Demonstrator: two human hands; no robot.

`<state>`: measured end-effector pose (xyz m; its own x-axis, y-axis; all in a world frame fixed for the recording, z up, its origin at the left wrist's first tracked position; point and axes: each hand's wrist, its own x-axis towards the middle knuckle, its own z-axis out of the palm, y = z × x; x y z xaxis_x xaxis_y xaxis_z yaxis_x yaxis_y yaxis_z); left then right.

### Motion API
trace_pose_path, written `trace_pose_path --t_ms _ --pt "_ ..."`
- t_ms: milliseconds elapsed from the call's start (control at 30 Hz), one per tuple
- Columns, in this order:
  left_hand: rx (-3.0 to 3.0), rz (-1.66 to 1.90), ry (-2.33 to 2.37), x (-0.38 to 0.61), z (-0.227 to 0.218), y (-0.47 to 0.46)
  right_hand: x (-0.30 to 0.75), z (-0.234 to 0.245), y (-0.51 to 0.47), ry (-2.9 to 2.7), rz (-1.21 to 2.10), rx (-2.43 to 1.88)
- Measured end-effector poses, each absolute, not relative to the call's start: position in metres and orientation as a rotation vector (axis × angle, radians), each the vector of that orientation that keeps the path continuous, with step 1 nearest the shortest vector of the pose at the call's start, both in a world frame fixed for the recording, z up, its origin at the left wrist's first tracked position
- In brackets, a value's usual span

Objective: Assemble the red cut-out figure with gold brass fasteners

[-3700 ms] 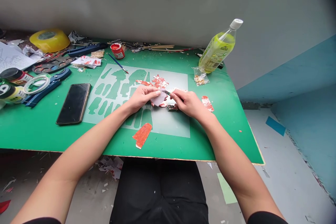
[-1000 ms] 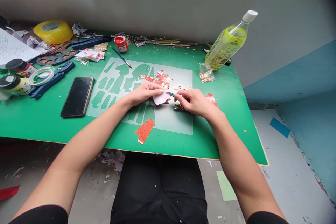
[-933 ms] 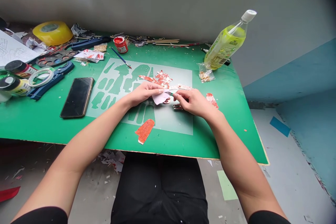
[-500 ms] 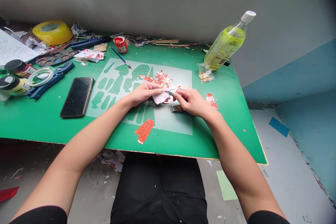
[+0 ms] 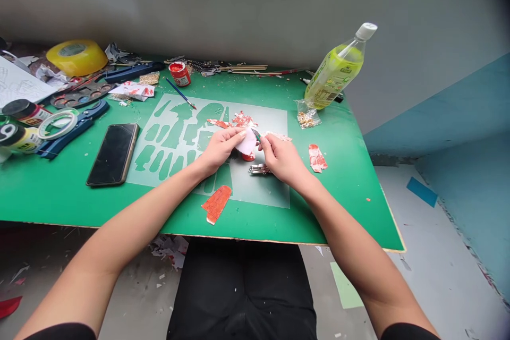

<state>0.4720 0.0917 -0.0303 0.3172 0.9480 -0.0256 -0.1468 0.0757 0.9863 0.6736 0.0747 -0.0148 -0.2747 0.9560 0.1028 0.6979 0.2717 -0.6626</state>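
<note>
My left hand (image 5: 222, 147) is closed on a pale paper piece (image 5: 247, 141), pinched between thumb and fingers above the cut-out template sheet (image 5: 269, 186). My right hand (image 5: 282, 158) grips a small thin tool with a green handle and dark tip (image 5: 257, 136), which meets the paper's right edge. Fingers hide much of this tool, so its kind is unclear. Just below the right hand lies a silver metal hand punch (image 5: 260, 169). Red-and-white painted pieces (image 5: 243, 119) lie behind the hands. An orange-red piece (image 5: 217, 204) rests nearer the front edge.
A phone (image 5: 113, 155) lies to the left, near a blue-handled tool (image 5: 74, 130) and paint bottles (image 5: 26, 111). Toward the back stand a red paint pot (image 5: 179, 73) and a brush (image 5: 181, 93). At right are a tilted green bottle (image 5: 334, 74) and a bag of gold bits (image 5: 307, 115).
The pale paper has turned more upright in my left hand, and the tool's tip has shifted along its edge. My right hand has moved slightly left. The whole view has shifted a little.
</note>
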Motion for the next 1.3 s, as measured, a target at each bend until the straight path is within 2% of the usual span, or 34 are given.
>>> trace_pose_path --t_ms 167,433,700,1067,1300 --pt "1.164 1.061 0.889 0.481 -0.034 0.087 0.671 -0.015 0.073 -2.021 0.651 -1.543" --pt "1.181 1.169 0.932 0.493 -0.037 0.080 0.666 -0.014 0.067 -1.799 1.078 -1.489" --pt "1.289 1.241 0.978 0.501 -0.042 0.075 0.663 -0.011 0.066 -1.776 1.109 -1.576" --pt "1.081 1.063 0.717 0.507 -0.033 0.067 0.652 -0.014 0.065 -1.483 1.430 -1.484" --pt "1.070 1.021 0.725 0.503 -0.034 0.071 0.649 -0.014 0.067 -1.419 1.500 -1.407"
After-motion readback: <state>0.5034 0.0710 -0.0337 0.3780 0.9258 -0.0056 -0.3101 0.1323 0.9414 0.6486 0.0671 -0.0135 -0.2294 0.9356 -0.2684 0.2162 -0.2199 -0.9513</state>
